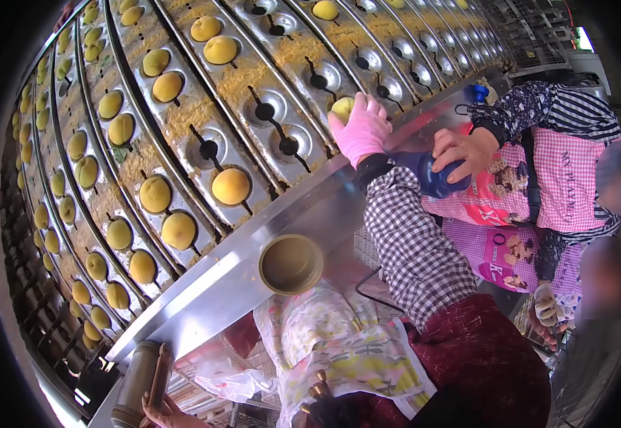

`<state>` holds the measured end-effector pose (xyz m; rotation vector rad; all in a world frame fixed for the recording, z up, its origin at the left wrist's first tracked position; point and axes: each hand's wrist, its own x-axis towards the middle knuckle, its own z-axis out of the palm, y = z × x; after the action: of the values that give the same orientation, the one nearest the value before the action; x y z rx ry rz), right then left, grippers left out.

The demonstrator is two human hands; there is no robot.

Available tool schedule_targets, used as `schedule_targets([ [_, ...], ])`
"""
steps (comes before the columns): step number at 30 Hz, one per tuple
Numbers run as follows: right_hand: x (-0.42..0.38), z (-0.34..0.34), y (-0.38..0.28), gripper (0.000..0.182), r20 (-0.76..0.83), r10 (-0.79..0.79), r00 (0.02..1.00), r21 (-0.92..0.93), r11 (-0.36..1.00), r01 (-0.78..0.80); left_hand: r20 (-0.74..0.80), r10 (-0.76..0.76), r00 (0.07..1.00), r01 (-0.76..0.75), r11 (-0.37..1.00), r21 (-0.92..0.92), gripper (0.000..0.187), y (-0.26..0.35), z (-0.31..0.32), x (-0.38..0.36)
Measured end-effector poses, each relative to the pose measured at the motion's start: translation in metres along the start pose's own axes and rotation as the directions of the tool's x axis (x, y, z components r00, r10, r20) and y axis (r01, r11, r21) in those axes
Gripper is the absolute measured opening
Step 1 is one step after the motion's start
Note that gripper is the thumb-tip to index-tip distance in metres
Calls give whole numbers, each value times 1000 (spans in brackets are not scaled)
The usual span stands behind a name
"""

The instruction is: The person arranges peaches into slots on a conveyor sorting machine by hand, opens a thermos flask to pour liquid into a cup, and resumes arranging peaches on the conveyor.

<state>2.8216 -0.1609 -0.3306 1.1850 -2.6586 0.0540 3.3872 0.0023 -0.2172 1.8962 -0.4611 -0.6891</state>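
Note:
My right hand (362, 132), in a pink glove and checkered sleeve, has its fingers closed around a yellow-green fruit (342, 108) at a metal cup near the tray's front edge. The fingertips are partly hidden. At the bottom left my bare left hand (168, 415) grips the lower end of a brown bar (159, 378) beside a grey cylinder (133, 385). Just right of my right wrist, a co-worker's bare hand (465, 152) holds a dark blue container (432, 175). Halved or whole yellow fruits (230, 186) sit in many tray cups; other cups are empty.
A round brown bowl (290, 265) rests on the metal ledge (210, 303) in front of me. Co-workers in pink checkered aprons (571, 178) stand close on the right. One gloved hand (547, 304) shows lower there. Wire racks (535, 32) stand at the top right.

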Motion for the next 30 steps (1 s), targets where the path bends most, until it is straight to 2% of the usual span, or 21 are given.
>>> schedule_targets([
  [1, -8, 4, -8, 75, -114, -42, 993, 13, 999, 43, -1, 1, 1000, -1, 1000, -6, 28, -5, -8, 9],
  [3, -24, -15, -35, 72, -159, -178, 971, 135, 970, 200, 3, -3, 1000, 3, 1000, -19, 29, -18, -23, 27],
  [5, -40, -32, -62, 64, -84, -378, 922, 259, 885, 386, 26, 13, 1000, -13, 1000, -4, 31, -26, -38, 38],
  [7, -59, -45, -90, 63, 102, -534, 839, 406, 793, 455, 17, -8, 1000, 7, 1000, 28, 32, -26, -39, 45],
  [8, -73, -49, -102, 65, 142, -613, 778, 395, 755, 523, 26, -3, 1000, 2, 1000, 25, 35, -27, -43, 48],
  [9, -85, -52, -113, 69, 180, -685, 706, 385, 709, 591, 120, 182, 976, -213, 911, 354, 34, -40, -59, 61],
  [10, -94, -51, -121, 70, 211, -743, 635, 335, 665, 668, 267, 314, 911, -411, 674, 614, 35, -63, -86, 83],
  [11, -99, -46, -125, 72, 246, -792, 559, 287, 610, 738, 336, 336, 880, -472, 528, 706, 37, -65, -90, 84],
  [12, -102, -42, -131, 69, 167, -829, 534, 241, 559, 793, 404, 357, 842, -524, 366, 769, 38, -62, -89, 82],
  [14, -101, -39, -133, 63, 303, -761, 573, 253, 644, 722, 331, 327, 885, -453, 441, 775, 39, -53, -78, 71],
  [16, -97, -34, -131, 54, 388, -682, 620, 311, 730, 608, 409, 375, 832, -536, 349, 769, 40, -66, -90, 81],
  [17, -98, -36, -127, 54, 355, -675, 647, 272, 736, 620, 448, 395, 802, -574, 302, 761, 40, -69, -92, 84],
  [19, -100, -40, -122, 53, 281, -666, 691, 195, 745, 638, 418, 378, 826, -541, 325, 776, 40, -74, -96, 88],
  [23, -107, -38, -126, 68, 198, -750, 631, 262, 661, 703, 337, 339, 878, -464, 431, 774, 41, -70, -92, 83],
  [24, -107, -38, -129, 78, 252, -770, 586, 274, 638, 720, 264, 301, 916, -399, 627, 669, 41, -71, -92, 83],
  [26, -106, -30, -133, 77, 229, -796, 560, 235, 603, 762, 142, 176, 974, -218, 902, 373, 42, -71, -85, 81],
  [27, -105, -25, -135, 77, 216, -809, 546, 214, 585, 782, 84, 104, 991, -119, 973, 200, 42, -68, -80, 79],
  [29, -104, -21, -137, 73, 256, -796, 549, 250, 603, 757, 3, -74, 997, 74, 989, -129, 43, -62, -74, 78],
  [30, -102, -22, -138, 72, 269, -792, 548, 257, 607, 752, 34, 10, 999, -10, 1000, 15, 41, -66, -78, 80],
])
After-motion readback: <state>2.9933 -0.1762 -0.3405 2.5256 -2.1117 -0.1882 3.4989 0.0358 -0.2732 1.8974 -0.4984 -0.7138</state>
